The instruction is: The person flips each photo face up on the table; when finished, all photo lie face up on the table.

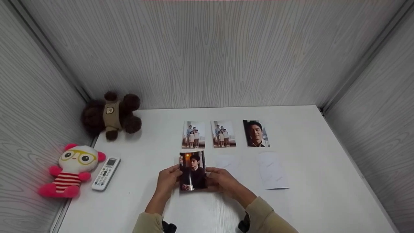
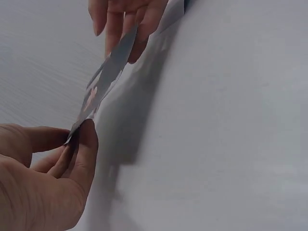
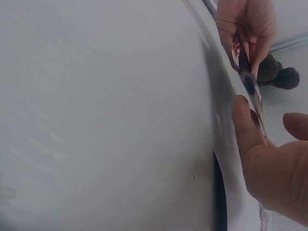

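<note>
A glossy photo (image 1: 193, 176) of a person in dark clothes is held up between both hands above the white table. My left hand (image 1: 167, 183) pinches its left edge between thumb and fingers. At the right edge, the fingers of my right hand (image 1: 229, 183) lie against the photo; in the right wrist view the thumb (image 3: 296, 126) stands apart from it. Seen nearly edge-on in the left wrist view, the photo (image 2: 103, 79) tilts; whether it is one sheet or more I cannot tell. Beyond it lie two family photos (image 1: 193, 136) and a portrait photo (image 1: 256, 134) in a row.
Two white cards, one farther right (image 1: 273, 171) and one partly behind the right hand (image 1: 226, 160), lie on the table (image 1: 323, 181). On the left are a pink-and-white plush toy (image 1: 76, 165), a white remote control (image 1: 106, 173) and a brown plush toy (image 1: 112, 116) by the wall.
</note>
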The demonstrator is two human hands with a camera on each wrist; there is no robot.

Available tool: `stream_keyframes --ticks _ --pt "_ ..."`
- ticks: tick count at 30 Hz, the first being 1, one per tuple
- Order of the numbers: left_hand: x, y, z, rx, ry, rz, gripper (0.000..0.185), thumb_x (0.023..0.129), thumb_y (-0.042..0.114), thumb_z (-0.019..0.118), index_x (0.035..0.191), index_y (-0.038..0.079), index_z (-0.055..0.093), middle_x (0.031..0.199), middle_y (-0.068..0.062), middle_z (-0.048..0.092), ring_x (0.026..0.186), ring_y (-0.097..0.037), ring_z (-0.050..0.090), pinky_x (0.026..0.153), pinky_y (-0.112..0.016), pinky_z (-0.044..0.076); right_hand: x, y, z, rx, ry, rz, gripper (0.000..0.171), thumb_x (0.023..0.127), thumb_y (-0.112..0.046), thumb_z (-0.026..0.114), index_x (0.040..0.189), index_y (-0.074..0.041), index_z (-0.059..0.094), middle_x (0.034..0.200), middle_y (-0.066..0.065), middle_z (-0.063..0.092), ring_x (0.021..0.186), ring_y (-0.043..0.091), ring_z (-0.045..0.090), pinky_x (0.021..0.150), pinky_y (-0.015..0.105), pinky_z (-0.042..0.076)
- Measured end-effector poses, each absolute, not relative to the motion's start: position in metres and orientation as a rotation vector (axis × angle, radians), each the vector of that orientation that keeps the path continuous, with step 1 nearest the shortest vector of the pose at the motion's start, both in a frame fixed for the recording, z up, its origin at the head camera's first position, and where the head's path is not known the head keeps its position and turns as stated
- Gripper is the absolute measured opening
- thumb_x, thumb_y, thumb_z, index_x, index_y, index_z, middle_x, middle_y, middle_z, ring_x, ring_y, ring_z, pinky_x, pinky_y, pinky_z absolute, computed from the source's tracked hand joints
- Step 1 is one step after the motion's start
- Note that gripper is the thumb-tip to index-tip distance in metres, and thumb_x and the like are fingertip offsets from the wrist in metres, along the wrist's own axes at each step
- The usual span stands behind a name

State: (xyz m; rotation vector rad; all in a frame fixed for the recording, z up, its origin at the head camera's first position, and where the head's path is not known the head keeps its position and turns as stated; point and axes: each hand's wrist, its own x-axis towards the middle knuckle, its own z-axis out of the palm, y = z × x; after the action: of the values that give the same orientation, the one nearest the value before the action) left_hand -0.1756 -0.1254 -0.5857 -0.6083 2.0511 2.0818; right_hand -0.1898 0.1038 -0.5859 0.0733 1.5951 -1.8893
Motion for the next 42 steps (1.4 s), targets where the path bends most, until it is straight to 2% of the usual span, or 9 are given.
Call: stream_keyframes --ticks 6,11,13,16,21,26,32,37,42 --pt "-0.173 -0.131 -0.586 -0.637 2.119 1.997 0.041 0.098 0.009 0.060 0.137 -0.004 0.060 0.132 -0.025 0.065 0.105 -0.027 0.072 0.075 -0.030 0.061 -0.190 0.107 -0.584 0.080 1.597 -1.846 0.045 0.105 -0.016 0.053 0.146 0.001 0.049 0.126 0.016 0.069 0.103 0.024 0.074 0.092 0.040 0.060" --pt "-0.173 -0.138 -0.581 -0.551 2.443 1.719 0.045 0.097 0.017 0.062 0.137 -0.004 0.060 0.133 -0.025 0.065 0.120 -0.036 0.066 0.093 -0.041 0.059 -0.193 0.115 -0.584 0.056 1.634 -1.798 0.046 0.106 -0.019 0.052 0.147 0.001 0.048 0.127 0.017 0.068 0.105 0.022 0.073 0.094 0.039 0.060" --pt "-0.175 -0.138 -0.580 -0.507 2.602 1.566 0.046 0.096 0.019 0.063 0.136 -0.003 0.061 0.130 -0.024 0.067 0.119 -0.037 0.066 0.097 -0.047 0.056 -0.195 0.122 -0.583 0.050 1.646 -1.795 0.046 0.106 -0.020 0.051 0.146 0.002 0.049 0.129 0.018 0.068 0.108 0.024 0.073 0.095 0.039 0.059" --pt "-0.177 -0.131 -0.575 -0.454 2.728 1.454 0.044 0.096 0.020 0.064 0.135 -0.001 0.063 0.125 -0.021 0.071 0.115 -0.037 0.069 0.097 -0.050 0.055 -0.199 0.137 -0.578 0.033 1.675 -1.813 0.045 0.107 -0.021 0.049 0.145 0.003 0.050 0.134 0.022 0.065 0.115 0.028 0.071 0.097 0.041 0.058" --pt "-0.175 -0.107 -0.561 -0.321 2.621 1.635 0.041 0.099 0.022 0.064 0.135 0.002 0.063 0.122 -0.017 0.072 0.112 -0.033 0.070 0.093 -0.046 0.058 -0.207 0.164 -0.568 0.042 1.758 -1.847 0.047 0.108 -0.024 0.047 0.144 0.005 0.050 0.138 0.025 0.061 0.122 0.031 0.067 0.101 0.041 0.056" --pt "-0.173 -0.082 -0.553 -0.288 2.200 1.942 0.048 0.103 0.025 0.059 0.145 0.001 0.053 0.140 -0.023 0.060 0.125 -0.036 0.063 0.097 -0.039 0.058 -0.208 0.195 -0.562 0.132 1.830 -1.856 0.049 0.108 -0.024 0.049 0.145 0.006 0.047 0.142 0.026 0.058 0.125 0.031 0.063 0.107 0.042 0.052" --pt "-0.172 -0.049 -0.554 -0.269 1.886 2.090 0.056 0.105 0.021 0.051 0.153 -0.005 0.037 0.154 -0.030 0.041 0.141 -0.046 0.044 0.110 -0.050 0.047 -0.205 0.219 -0.562 0.260 1.902 -1.868 0.048 0.107 -0.021 0.049 0.149 0.002 0.045 0.151 0.023 0.050 0.139 0.035 0.051 0.115 0.048 0.044" --pt "-0.175 -0.021 -0.562 -0.277 1.811 2.092 0.060 0.104 0.021 0.050 0.154 -0.007 0.032 0.158 -0.033 0.033 0.146 -0.051 0.033 0.114 -0.060 0.039 -0.203 0.221 -0.563 0.279 1.895 -1.876 0.051 0.108 -0.023 0.046 0.153 -0.001 0.039 0.160 0.023 0.037 0.149 0.039 0.036 0.119 0.054 0.036" --pt "-0.177 -0.004 -0.568 -0.313 1.765 2.099 0.061 0.103 0.020 0.051 0.154 -0.007 0.030 0.159 -0.033 0.030 0.148 -0.052 0.029 0.114 -0.066 0.036 -0.202 0.218 -0.563 0.308 1.875 -1.902 0.051 0.108 -0.024 0.046 0.153 -0.002 0.039 0.162 0.023 0.034 0.150 0.041 0.033 0.117 0.057 0.037"
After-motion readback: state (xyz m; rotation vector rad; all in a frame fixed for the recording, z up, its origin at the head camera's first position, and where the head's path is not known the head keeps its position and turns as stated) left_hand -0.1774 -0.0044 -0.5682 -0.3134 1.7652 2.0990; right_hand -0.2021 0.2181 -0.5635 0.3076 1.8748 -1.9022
